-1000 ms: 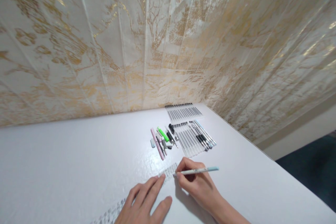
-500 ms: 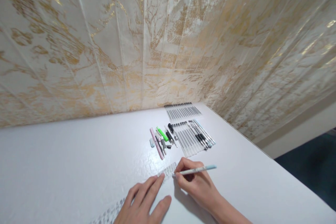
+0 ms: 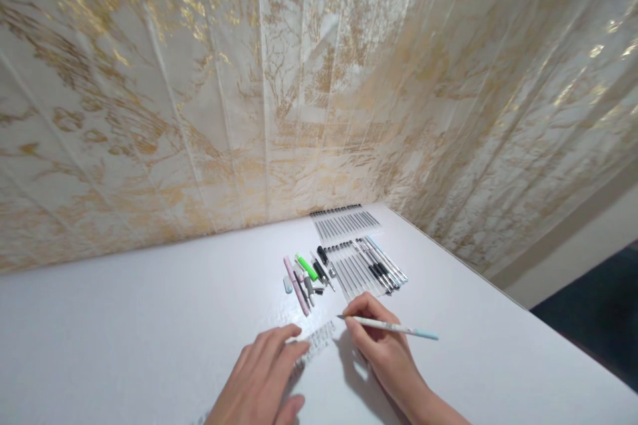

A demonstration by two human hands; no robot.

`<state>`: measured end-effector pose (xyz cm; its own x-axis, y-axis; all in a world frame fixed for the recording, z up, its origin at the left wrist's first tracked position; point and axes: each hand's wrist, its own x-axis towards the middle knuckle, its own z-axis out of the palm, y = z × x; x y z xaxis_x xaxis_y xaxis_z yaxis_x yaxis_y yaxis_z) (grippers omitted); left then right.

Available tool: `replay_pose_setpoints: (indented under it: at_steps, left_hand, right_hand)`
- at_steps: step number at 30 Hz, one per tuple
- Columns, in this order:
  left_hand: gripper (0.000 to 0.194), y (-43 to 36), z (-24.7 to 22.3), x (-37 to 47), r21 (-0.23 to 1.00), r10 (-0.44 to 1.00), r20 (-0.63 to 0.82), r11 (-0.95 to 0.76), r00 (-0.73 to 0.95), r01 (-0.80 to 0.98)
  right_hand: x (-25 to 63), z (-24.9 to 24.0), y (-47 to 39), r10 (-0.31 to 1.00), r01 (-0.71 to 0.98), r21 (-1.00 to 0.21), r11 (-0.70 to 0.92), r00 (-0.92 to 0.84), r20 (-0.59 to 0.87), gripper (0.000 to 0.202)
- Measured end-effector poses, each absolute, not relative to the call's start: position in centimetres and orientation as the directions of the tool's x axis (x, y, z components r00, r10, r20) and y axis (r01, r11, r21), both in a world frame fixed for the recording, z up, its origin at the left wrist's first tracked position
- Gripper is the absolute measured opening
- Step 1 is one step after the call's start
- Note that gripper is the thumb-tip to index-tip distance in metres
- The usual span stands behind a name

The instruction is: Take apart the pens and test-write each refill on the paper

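My right hand (image 3: 381, 339) is closed around a slim white pen (image 3: 389, 325) with a light-blue end. Its dark tip points left and appears raised off the white surface. Just left of the tip runs a slanting band of small dark handwriting (image 3: 319, 340), partly covered by my left hand (image 3: 262, 372). That hand is open, fingers loosely bent and thumb apart, holding nothing. Whether its fingertips touch the surface, I cannot tell. The edges of any sheet under the writing cannot be made out.
Beyond my hands lie a pink pen (image 3: 296, 286), a bright green marker (image 3: 306, 266), a small pale-blue eraser (image 3: 288, 285) and several dark pens. Rows of clear pen refills (image 3: 343, 224) and silver pens (image 3: 383, 265) lie farther right. A gold-patterned curtain (image 3: 239, 113) borders the white table (image 3: 124, 325).
My right hand has lifted the pen tip away from the writing, and the pen's blue end has swung lower right. My left hand has drawn back leftward, uncovering more writing.
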<state>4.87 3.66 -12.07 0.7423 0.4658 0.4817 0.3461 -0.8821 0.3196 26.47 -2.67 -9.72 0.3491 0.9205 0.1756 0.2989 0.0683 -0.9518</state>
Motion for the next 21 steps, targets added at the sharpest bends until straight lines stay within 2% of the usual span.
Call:
replay_pose_setpoints:
  at_steps: [2, 5, 7, 11, 15, 19, 21]
  left_hand:
    - [0.032, 5.4, -10.3, 5.5, 0.438, 0.587, 0.425, -0.799, 0.689, 0.411]
    - [0.032, 8.3, -8.7, 7.2, 0.479, 0.738, 0.289, -0.663, 0.609, 0.575]
    - [0.030, 9.8, -8.4, 8.3, 0.470, 0.767, 0.264, -0.631, 0.584, 0.617]
    - [0.015, 10.9, -8.5, 9.1, 0.479, 0.795, 0.266, -0.600, 0.545, 0.641]
    - [0.018, 9.0, -7.6, 7.8, 0.565, 0.803, 0.237, -0.572, 0.547, 0.595]
    - [0.017, 5.2, -6.7, 6.3, 0.810, 0.795, 0.143, -0.437, 0.590, 0.391]
    - [0.022, 3.4, -6.9, 5.8, 0.879, 0.808, 0.131, -0.362, 0.574, 0.310]
  right_hand:
    - [26.3, -9.8, -2.5, 0.928, 0.228, -0.968, 0.101, 0.330, 0.174, 0.014]
    - [26.2, -9.8, -2.5, 0.945, 0.164, -0.981, 0.106, 0.290, 0.151, 0.015]
    - [26.2, -9.9, -2.5, 0.954, 0.149, -0.984, 0.102, 0.264, 0.139, 0.014]
    - [26.6, -10.0, -2.4, 0.956, 0.085, -0.987, 0.138, 0.248, 0.155, 0.016]
    - [26.7, -9.9, -2.2, 0.945, -0.036, -0.981, 0.190, 0.277, 0.173, 0.022]
    - [26.2, -9.2, -2.9, 0.942, -0.031, -0.981, 0.191, 0.287, 0.174, 0.023]
    - [25.7, -8.6, -3.6, 0.953, -0.004, -0.984, 0.178, 0.251, 0.171, 0.021]
